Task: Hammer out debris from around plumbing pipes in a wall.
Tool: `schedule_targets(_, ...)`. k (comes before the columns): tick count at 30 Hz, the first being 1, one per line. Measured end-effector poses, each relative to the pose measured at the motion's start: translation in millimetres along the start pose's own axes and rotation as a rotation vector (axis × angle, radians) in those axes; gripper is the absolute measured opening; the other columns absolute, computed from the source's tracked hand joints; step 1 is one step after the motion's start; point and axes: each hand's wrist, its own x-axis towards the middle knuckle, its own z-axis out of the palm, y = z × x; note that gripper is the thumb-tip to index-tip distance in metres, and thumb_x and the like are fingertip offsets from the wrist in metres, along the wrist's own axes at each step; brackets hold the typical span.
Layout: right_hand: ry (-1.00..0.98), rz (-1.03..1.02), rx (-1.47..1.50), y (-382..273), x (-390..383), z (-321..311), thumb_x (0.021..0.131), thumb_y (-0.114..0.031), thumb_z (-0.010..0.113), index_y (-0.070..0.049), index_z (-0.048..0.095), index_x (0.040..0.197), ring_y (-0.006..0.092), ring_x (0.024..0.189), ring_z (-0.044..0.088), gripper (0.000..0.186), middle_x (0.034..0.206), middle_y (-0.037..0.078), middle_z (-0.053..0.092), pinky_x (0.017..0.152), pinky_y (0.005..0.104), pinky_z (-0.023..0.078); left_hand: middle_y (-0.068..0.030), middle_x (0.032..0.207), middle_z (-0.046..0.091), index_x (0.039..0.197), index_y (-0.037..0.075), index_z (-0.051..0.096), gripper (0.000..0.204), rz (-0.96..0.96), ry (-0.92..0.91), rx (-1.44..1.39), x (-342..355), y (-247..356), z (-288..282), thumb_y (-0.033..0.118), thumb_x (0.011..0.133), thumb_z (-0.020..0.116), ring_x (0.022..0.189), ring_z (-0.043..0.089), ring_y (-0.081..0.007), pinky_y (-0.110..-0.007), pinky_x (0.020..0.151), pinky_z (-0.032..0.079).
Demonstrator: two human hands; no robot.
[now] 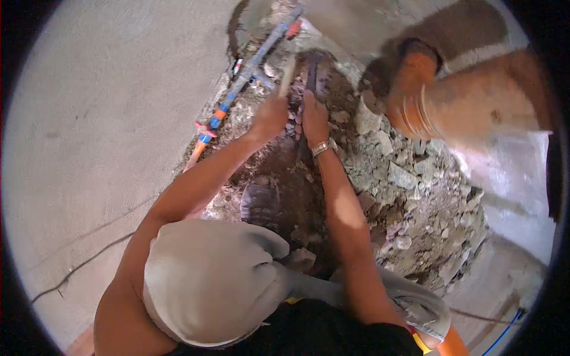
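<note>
- Gripping a pale wooden handle (287, 75), the left hand (270, 117) is clenched around its lower end; the handle rises away from the fist, tilted slightly to the right, toward the top of the pit.
- The right hand (314, 117) is closed around a dark, narrow bar (311, 76) that stands just beside the wooden handle; whether the bar's upper end meets the handle's head cannot be told, since that spot is blurred.
- The 2 hands sit close together, nearly touching, above a dug-out hollow of brown earth (285, 178).
- A metal wristwatch (324, 146) circles the right wrist.
- Both bare forearms reach up from the lower edge, over the person's bent knees in light grey trousers (208, 279).
- A dusty shoe (260, 204) stands in the hollow, below the hands.
- Broken grey rubble (404, 178) lies heaped to the right of the hollow, running from near the right hand down toward the lower right.
- A blue pipe with orange and red fittings (249, 65) lies diagonally along the left edge of the dig, from upper right down to lower left, close to the left hand but apart from it.
- A wide orange drain pipe (475, 101) with a ribbed socket lies at the upper right, its mouth facing the rubble.
- A smooth concrete floor (107, 118) fills the left side; a thin dark cable (83, 264) crosses it at the lower left.
</note>
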Motion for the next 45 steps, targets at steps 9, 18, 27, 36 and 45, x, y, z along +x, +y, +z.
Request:
schedule_targets(9,0.152,-0.122,0.23,-8,-23,-15,0.102,-0.044,0.041,-0.005,0.05,0.077,0.017,0.038,0.048,0.047,0.055,0.004,0.05,0.036,0.0326,0.039,-0.0248,0.094,0.065,0.117,0.0,0.058,0.032,-0.765,-0.251,-0.647,48,65,-56,0.023,0.1,0.045,0.089,0.062,-0.0423,-0.046,0.081,0.047)
schedule_targets(18,0.227,-0.182,0.346,-9,-18,-9,0.099,-0.048,0.042,-0.005,0.053,0.074,0.019,0.04,0.052,0.051,0.054,0.007,0.053,0.04,0.035,0.042,-0.0283,0.098,0.064,0.115,0.0,0.058,0.033,-0.861,-0.245,-0.639,51,66,-55,0.026,0.099,0.045,0.093,0.063,-0.0446,-0.05,0.082,0.047)
schedule_targets(27,0.105,-0.054,0.289,-4,-16,-24,0.099,-0.05,0.043,-0.005,0.053,0.072,0.0189,0.036,0.048,0.053,0.052,0.006,0.051,0.037,0.0342,0.04,-0.0022,0.066,0.05,0.114,0.007,0.054,0.026,-1.048,-0.329,-0.904,57,72,-67,0.028,0.102,0.046,0.052,0.047,-0.0115,-0.029,0.041,0.039)
schedule_targets(36,0.048,0.095,0.236,-15,-17,-37,0.098,-0.053,0.046,-0.008,0.052,0.077,0.0171,0.035,0.046,0.05,0.052,0.003,0.049,0.034,0.0338,0.04,-0.0057,0.067,0.055,0.103,0.004,0.054,0.024,-1.068,-0.308,-1.084,57,53,-71,0.028,0.101,0.05,0.05,0.052,-0.0182,-0.036,0.044,0.042)
schedule_targets(45,0.085,0.126,0.532,-10,-35,-53,0.098,-0.054,0.042,-0.011,0.049,0.083,0.0177,0.038,0.042,0.047,0.054,0.002,0.043,0.036,0.0354,0.036,-0.0231,0.082,0.065,0.109,0.003,0.055,0.025,-0.794,-0.39,-0.767,72,73,-111,0.025,0.1,0.049,0.069,0.063,-0.0404,-0.048,0.061,0.05)
